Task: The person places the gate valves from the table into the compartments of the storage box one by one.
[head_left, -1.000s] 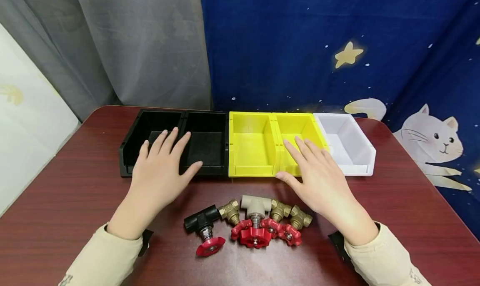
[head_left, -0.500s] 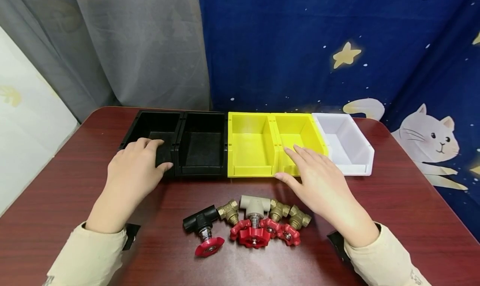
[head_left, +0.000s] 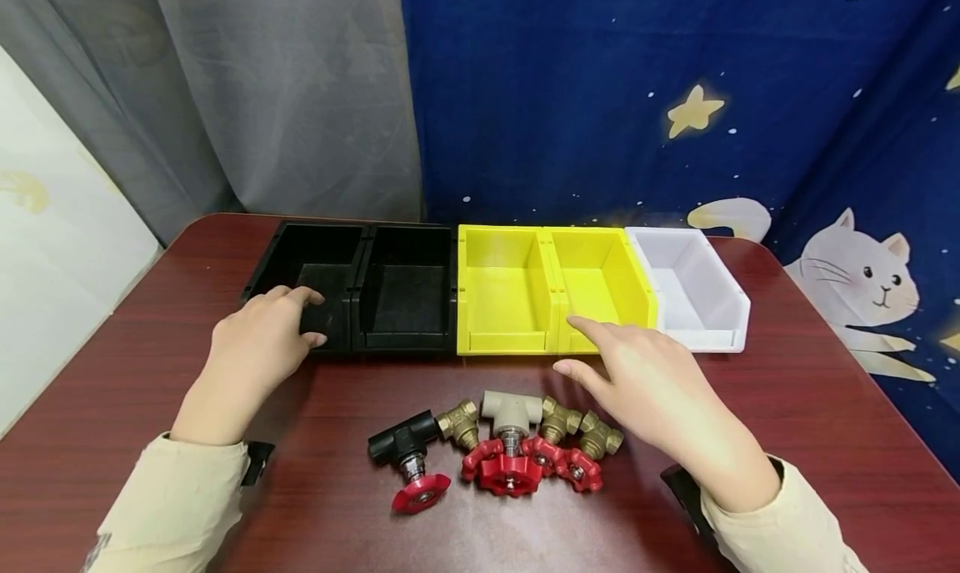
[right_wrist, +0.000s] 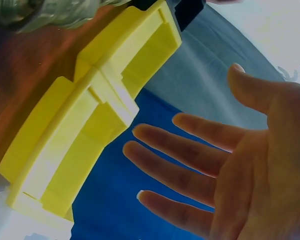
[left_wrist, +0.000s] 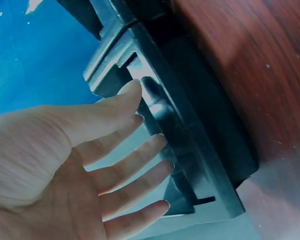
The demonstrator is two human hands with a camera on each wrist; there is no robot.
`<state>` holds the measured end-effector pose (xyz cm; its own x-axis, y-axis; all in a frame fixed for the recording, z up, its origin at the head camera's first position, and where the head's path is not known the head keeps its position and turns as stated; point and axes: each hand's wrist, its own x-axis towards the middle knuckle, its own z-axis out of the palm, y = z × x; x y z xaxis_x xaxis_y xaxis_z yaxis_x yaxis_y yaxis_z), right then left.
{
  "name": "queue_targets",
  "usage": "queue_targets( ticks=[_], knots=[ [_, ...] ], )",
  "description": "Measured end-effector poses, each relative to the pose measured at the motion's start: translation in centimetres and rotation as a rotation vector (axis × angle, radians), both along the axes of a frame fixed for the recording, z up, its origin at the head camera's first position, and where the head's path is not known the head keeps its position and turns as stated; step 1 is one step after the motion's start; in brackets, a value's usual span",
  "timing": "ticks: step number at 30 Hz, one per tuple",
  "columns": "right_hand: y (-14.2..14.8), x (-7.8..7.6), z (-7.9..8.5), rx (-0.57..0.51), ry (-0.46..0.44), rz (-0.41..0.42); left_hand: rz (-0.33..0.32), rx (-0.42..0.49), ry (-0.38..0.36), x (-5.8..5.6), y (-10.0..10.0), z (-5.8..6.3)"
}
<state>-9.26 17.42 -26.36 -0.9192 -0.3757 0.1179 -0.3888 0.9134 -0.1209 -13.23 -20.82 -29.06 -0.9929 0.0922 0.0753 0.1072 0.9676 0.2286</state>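
Note:
My left hand is at the front of the leftmost black bin, its fingers bent a little and apart from the thumb. In the left wrist view nothing lies between those fingers, and the black bin's front lip is behind them; contact cannot be told. My right hand hovers before the right yellow bin, fingers loosely extended and holding nothing. Between the hands lie a black valve, a grey valve and several brass valves, all with red handwheels.
A second black bin, another yellow bin and a white bin complete the row at the back of the reddish-brown table. Grey and blue curtains hang behind.
My left hand has moved left and its spread fingers have bent at the leftmost black bin. My right hand has drawn back slightly toward me. The bins and valves have stayed put.

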Motion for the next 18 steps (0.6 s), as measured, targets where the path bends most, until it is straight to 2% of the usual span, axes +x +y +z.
queue_targets(
  ticks=[10, 18],
  knots=[
    [-0.4, 0.8, 0.2, 0.043, -0.03, 0.029, -0.022, 0.043, -0.116, -0.6, -1.1, -0.3],
    [-0.5, 1.2, 0.2, 0.055, -0.074, 0.057, -0.037, 0.064, -0.142, -0.9, -1.4, -0.3]
  ],
)
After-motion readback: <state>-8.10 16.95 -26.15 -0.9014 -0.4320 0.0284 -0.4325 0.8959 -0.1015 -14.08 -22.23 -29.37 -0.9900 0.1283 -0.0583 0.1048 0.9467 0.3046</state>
